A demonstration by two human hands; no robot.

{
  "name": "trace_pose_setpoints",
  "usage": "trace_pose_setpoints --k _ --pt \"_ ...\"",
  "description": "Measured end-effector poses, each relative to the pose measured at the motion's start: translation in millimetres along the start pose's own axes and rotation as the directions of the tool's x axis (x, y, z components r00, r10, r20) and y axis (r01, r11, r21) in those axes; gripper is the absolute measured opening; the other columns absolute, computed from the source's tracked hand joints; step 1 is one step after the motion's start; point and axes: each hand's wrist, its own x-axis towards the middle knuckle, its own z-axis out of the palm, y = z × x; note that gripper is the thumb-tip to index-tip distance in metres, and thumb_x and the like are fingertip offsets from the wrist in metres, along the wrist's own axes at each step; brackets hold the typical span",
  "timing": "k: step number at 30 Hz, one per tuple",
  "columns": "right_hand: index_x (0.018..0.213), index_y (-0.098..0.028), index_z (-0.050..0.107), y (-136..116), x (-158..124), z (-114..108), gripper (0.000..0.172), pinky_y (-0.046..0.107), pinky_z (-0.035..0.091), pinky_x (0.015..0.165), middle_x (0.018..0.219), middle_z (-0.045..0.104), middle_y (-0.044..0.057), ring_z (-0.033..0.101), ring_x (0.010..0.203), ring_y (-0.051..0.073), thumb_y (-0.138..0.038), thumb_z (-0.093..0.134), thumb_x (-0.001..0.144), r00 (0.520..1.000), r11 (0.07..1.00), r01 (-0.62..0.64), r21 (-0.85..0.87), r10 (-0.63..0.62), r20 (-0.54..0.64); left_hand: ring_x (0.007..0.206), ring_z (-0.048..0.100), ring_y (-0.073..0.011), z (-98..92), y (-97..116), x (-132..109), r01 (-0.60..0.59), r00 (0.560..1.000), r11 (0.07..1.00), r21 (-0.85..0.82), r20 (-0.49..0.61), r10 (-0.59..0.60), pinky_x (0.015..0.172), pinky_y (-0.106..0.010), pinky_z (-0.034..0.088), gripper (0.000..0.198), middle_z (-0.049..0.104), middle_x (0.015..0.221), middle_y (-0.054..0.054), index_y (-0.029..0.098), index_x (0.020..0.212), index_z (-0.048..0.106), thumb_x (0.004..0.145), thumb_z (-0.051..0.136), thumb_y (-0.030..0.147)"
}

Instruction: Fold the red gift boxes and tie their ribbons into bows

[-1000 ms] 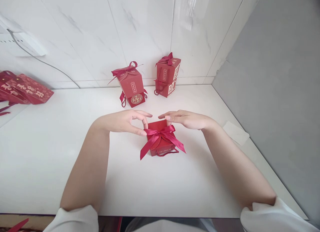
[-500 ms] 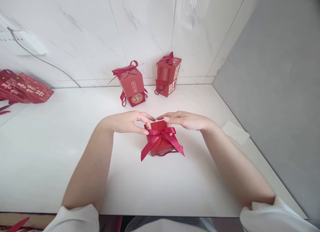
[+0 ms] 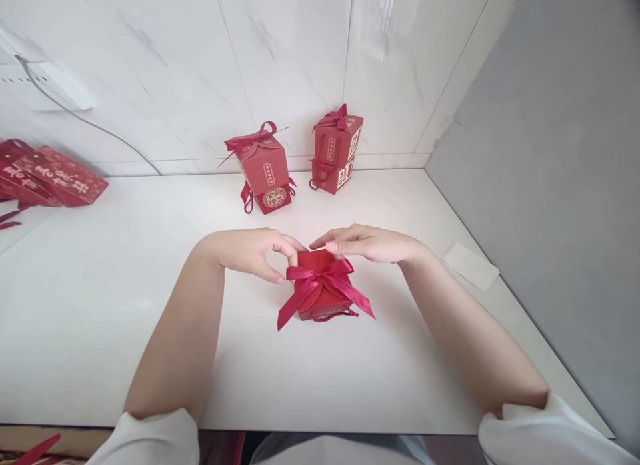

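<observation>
In the middle of the counter stands a small red gift box (image 3: 326, 310), its top flaps tied with a crimson ribbon bow (image 3: 318, 277). The ribbon tails hang over the front, and a twisted cord handle lies at the front edge. My left hand (image 3: 260, 250) is at the box's back left corner, index finger against the side by the bow loop and thumb held away. Over the back right corner, my right hand (image 3: 367, 242) has its fingers stretched out and its thumb above the top; some of its fingertips are hidden behind the box.
Against the tiled wall stand two stacks of red gift boxes, a left stack (image 3: 265, 168) and a right stack (image 3: 337, 148). Several flat red cartons (image 3: 65, 178) lie at far left. A white paper (image 3: 471, 265) is by the grey side panel. A cable (image 3: 95, 123) hangs at left.
The gift box has shifted a little towards me and turned slightly. My left thumb has come away from the bow loop. My right hand stays close to the box's back.
</observation>
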Motion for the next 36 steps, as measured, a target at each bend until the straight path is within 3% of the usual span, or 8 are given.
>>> trace_pose_setpoints --k 3,8,17,21,25,29,31,36 --pt "0.089 -0.020 0.073 0 -8 -6 0.034 0.038 0.043 0.099 0.140 0.055 0.006 0.057 0.116 0.024 -0.052 0.064 0.085 0.993 0.998 0.054 0.022 -0.056 0.105 0.126 0.053 -0.0251 -1.7 -2 -2 -0.013 1.000 1.000 -0.024 0.008 0.013 0.103 -0.033 0.042 0.013 0.056 0.141 0.000 0.026 0.086 0.072 0.077 0.065 0.030" --pt "0.086 -0.021 0.070 -1 -17 -14 0.016 0.038 0.040 0.103 0.144 0.052 0.005 0.054 0.122 0.023 -0.037 0.066 0.086 0.985 0.995 0.094 -0.018 -0.091 0.149 0.128 0.052 -0.0237 -1.6 -1 -2 0.012 1.000 0.999 -0.037 -0.001 -0.012 0.106 -0.033 0.041 0.017 0.053 0.144 0.001 0.027 0.087 0.074 0.081 0.058 0.030" --pt "0.091 -0.018 0.066 2 -6 -6 0.020 0.038 0.044 0.098 0.139 0.056 0.008 0.059 0.112 0.021 -0.038 0.060 0.090 0.982 0.996 0.079 0.040 -0.085 0.170 0.111 0.059 -0.0210 4.8 6 7 0.084 0.995 0.996 -0.035 -0.044 -0.086 0.098 -0.031 0.044 0.026 0.068 0.117 0.001 0.026 0.095 0.069 0.085 0.052 0.043" --pt "0.122 -0.024 0.059 -1 -13 -10 0.040 0.041 0.043 0.102 0.142 0.053 0.007 0.052 0.126 0.024 -0.047 0.061 0.089 0.997 0.998 0.048 -0.033 -0.046 0.062 0.120 0.056 -0.0206 3.8 3 2 0.081 0.994 0.990 -0.112 -0.063 -0.088 0.100 -0.031 0.045 0.030 0.062 0.130 -0.001 0.028 0.113 0.062 0.086 0.052 0.035" --pt "0.146 -0.037 0.038 -12 -30 -4 0.082 0.044 0.037 0.111 0.155 0.038 0.003 0.036 0.142 0.030 -0.051 0.075 0.074 0.998 0.965 -0.016 -0.263 -0.002 -0.068 0.130 0.051 -0.0234 1.5 -2 -8 0.110 0.975 0.984 -0.141 -0.177 -0.134 0.101 -0.034 0.045 0.043 0.053 0.143 -0.005 0.031 0.129 0.053 0.087 0.053 0.039" --pt "0.155 -0.040 0.016 -27 -38 23 0.118 0.050 0.046 0.097 0.146 0.046 0.009 0.045 0.131 0.040 -0.052 0.084 0.060 0.988 0.869 -0.125 -0.479 0.068 -0.135 0.128 0.052 -0.0252 0.7 -4 -14 0.166 0.955 0.982 -0.093 -0.231 -0.184 0.100 -0.035 0.045 0.047 0.053 0.143 -0.005 0.031 0.131 0.053 0.088 0.050 0.052" --pt "0.156 -0.037 0.013 -31 -35 37 0.122 0.048 0.049 0.087 0.135 0.054 0.011 0.052 0.120 0.039 -0.047 0.084 0.059 0.987 0.830 -0.149 -0.538 0.091 -0.133 0.129 0.051 -0.0253 1.2 -3 -15 0.184 0.953 0.980 -0.080 -0.231 -0.198 0.100 -0.034 0.045 0.048 0.053 0.144 -0.004 0.032 0.130 0.054 0.088 0.050 0.055" --pt "0.157 -0.029 0.015 -30 -26 48 0.107 0.042 0.050 0.076 0.126 0.056 0.014 0.056 0.106 0.035 -0.032 0.074 0.068 0.985 0.749 -0.155 -0.644 0.064 -0.161 0.131 0.051 -0.0252 2.8 1 -21 0.209 0.939 0.974 -0.088 -0.261 -0.226 0.100 -0.032 0.045 0.053 0.052 0.145 -0.002 0.032 0.131 0.053 0.087 0.049 0.062"
